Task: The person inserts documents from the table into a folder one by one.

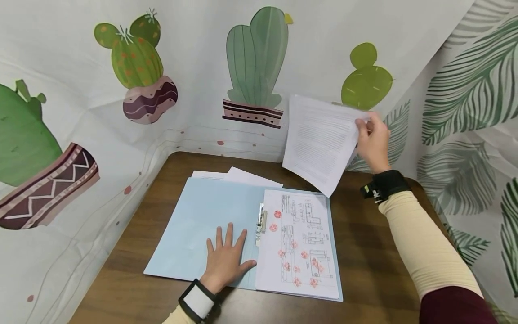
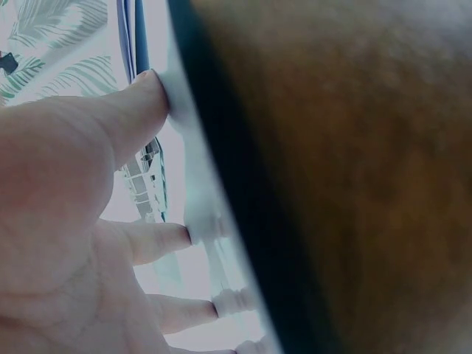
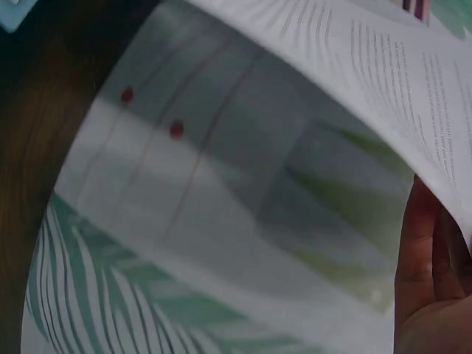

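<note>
A left hand lies flat on the open blue folder, while a right hand pinches a printed sheet aloft at two o'clock, apparently not yet filed; a diagram page is already clipped.

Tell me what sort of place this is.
Probably a small desk corner set up for paperwork, screened off by cloth. A brown wooden table holds an open blue folder of printed sheets, and cactus-print fabric and leaf-print fabric hang around it.

left hand flat on open folder; right hand holds printed sheet aloft.
</note>
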Tool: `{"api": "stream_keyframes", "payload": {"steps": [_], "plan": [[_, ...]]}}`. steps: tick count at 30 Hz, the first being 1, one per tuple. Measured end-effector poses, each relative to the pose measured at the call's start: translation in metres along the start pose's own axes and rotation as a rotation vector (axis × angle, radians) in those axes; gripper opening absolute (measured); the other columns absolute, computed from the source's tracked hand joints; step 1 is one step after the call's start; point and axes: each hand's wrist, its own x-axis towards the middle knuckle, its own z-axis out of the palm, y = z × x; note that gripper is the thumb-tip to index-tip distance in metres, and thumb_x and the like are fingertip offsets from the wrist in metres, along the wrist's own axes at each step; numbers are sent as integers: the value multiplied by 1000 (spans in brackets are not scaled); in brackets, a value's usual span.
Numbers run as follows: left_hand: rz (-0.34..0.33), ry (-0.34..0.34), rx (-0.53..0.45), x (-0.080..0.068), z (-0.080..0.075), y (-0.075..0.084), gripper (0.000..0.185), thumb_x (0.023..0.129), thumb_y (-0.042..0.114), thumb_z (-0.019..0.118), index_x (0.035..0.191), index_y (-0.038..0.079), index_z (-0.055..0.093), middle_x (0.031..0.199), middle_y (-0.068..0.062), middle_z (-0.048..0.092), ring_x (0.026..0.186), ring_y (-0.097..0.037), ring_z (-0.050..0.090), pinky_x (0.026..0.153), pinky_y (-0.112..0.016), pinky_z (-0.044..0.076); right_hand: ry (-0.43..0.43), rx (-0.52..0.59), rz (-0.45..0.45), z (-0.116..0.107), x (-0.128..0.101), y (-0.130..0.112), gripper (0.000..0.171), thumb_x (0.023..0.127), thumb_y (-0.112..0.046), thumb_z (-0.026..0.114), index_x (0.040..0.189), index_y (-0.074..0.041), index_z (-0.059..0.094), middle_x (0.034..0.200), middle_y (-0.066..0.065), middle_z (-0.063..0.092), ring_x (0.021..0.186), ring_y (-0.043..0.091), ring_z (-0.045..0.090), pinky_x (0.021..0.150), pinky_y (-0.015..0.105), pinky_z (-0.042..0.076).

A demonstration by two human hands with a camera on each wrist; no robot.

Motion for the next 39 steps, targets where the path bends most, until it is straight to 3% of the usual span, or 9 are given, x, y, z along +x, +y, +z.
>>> {"api": "stream_keyframes", "payload": {"steps": [3,7,15,21,28,32,39], "plan": [[2,-2,-3,-1,1,0,88,81,61,79,148,9,55,157,-33,35,142,-63,26,102,-83,25,17,-23,43,-18,4,6,29,107,-24,56,121,0,64,107,21,76,75,-16,55,67,12,42],[7,2,1,0,2,-2,88,81,61,79,148,9,55,157,-33,35,142,-63,27,102,-82,25,35,-32,109,-42,7,17,30,106,-24,58,123,-1,66,106,21,75,71,-14,56,63,12,42],[41,39,4,4,3,-7,88,81,59,80,148,8,55,156,-34,36,142,-64,27,101,-83,26,-30,131,340,-87,3,43,26,104,-18,61,129,-13,67,81,-18,69,68,-3,64,54,13,48],[36,20,25,5,3,-8,87,82,59,79,149,9,54,157,-33,36,142,-63,28,102,-81,27,-128,166,444,-110,-9,51,32,105,-17,57,136,-9,60,75,-22,68,62,-3,64,50,17,49],[35,24,33,5,1,-6,88,82,59,80,149,9,55,156,-33,37,142,-63,29,101,-81,28,-262,136,558,-121,-16,62,43,105,-25,57,144,-7,53,82,-24,66,71,-4,66,58,18,53],[38,28,37,5,0,-6,88,81,59,80,148,8,55,156,-33,37,141,-63,30,101,-81,29,-348,61,579,-124,-22,71,54,106,-32,55,152,-5,47,86,-27,63,75,-6,65,61,19,54],[33,11,38,5,0,-5,88,82,60,79,149,9,54,156,-33,36,142,-63,29,102,-81,28,-451,-3,563,-119,-39,85,50,107,-36,52,145,-3,48,77,-25,66,62,4,63,50,28,50]]}}
